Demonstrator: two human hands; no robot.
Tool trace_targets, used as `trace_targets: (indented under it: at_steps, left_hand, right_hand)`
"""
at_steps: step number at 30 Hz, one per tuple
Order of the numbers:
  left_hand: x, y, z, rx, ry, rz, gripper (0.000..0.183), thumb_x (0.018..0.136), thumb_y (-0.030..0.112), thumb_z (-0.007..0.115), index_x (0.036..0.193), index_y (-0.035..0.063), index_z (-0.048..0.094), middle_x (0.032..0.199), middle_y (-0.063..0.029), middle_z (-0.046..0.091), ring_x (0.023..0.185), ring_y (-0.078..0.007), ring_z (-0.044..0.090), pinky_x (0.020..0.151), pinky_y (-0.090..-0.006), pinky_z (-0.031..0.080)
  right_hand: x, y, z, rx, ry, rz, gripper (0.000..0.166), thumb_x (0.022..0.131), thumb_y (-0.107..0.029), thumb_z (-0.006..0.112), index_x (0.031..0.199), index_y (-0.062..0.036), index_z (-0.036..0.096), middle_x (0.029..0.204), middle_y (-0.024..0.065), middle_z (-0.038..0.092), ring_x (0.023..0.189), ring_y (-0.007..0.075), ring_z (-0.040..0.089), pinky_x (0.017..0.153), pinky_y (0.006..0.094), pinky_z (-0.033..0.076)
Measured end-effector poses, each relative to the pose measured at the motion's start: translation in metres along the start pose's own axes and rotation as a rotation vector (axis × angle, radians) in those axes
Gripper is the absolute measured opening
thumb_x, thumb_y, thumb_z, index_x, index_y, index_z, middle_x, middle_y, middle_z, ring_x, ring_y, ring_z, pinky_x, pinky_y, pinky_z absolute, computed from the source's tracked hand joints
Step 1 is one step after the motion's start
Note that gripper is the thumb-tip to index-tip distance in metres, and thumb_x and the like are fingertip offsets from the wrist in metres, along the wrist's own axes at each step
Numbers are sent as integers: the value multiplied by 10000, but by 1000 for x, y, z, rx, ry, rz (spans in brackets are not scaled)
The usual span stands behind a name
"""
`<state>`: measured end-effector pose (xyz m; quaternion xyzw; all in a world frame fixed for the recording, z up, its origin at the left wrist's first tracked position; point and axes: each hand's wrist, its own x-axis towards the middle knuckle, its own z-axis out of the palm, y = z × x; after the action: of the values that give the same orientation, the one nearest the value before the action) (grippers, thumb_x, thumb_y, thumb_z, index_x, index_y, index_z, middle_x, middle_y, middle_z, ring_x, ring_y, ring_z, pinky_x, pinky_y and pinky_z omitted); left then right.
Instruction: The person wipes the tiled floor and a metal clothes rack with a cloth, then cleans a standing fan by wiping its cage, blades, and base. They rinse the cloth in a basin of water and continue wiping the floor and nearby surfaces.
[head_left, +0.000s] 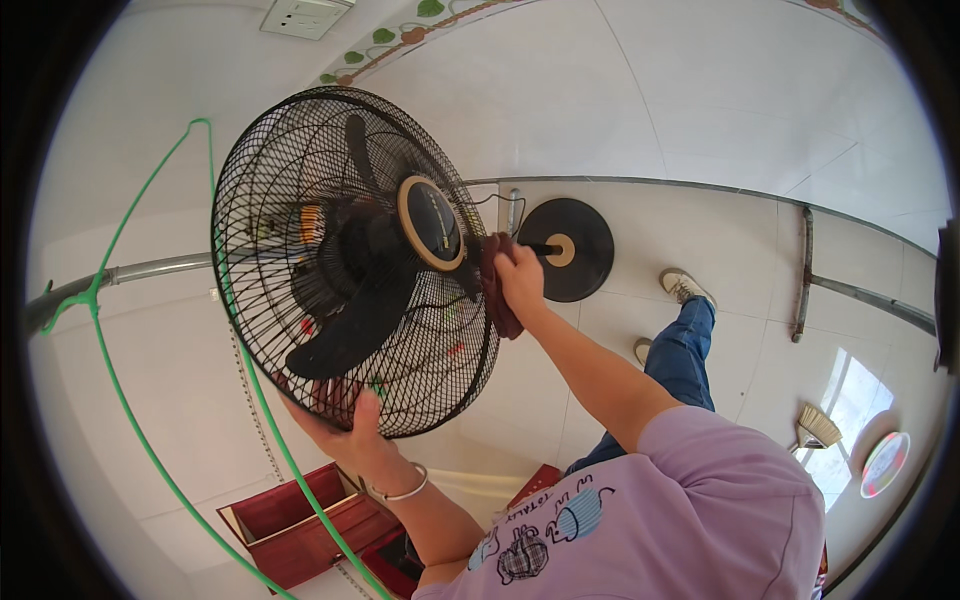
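Before me stands a pedestal fan with a black wire cage, dark blades and a gold-ringed centre badge. My left hand, with a bangle at its wrist, holds the cage by its lower rim, thumb at the front. Some of its fingers are hidden behind the wires. A dark maroon cloth is bunched in my right hand, pressed against the cage's right edge. Beyond that hand, the fan's round black base rests on the tiled floor.
A green clothes hanger hangs from a metal rail at the left. Below it is an open red box. On the right are a metal pipe frame, a broom head and a round colourful object. A wall socket is at the top.
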<state>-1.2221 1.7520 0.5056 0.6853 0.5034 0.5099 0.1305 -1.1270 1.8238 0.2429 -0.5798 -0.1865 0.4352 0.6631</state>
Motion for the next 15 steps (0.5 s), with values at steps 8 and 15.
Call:
trace_targets:
  at_steps: [8, 15]
  left_hand:
    - [-9, 8, -3, 11, 34, -57, 838, 636, 152, 726, 1370, 45, 337, 1243, -161, 457, 1052, -305, 531, 807, -364, 509]
    - [-5, 4, -4, 27, 94, -74, 941, 599, 222, 784, 1374, -16, 305, 1283, -164, 425, 1124, -276, 483, 871, -356, 479]
  right_hand:
    - [36, -161, 22, 20, -33, -683, 304, 733, -280, 678, 894, -46, 570, 970, 157, 530, 862, 369, 545, 748, 416, 460]
    - [25, -80, 30, 36, 57, -253, 318, 795, -338, 582, 900, -38, 587, 933, 170, 535, 860, 354, 555, 729, 422, 453]
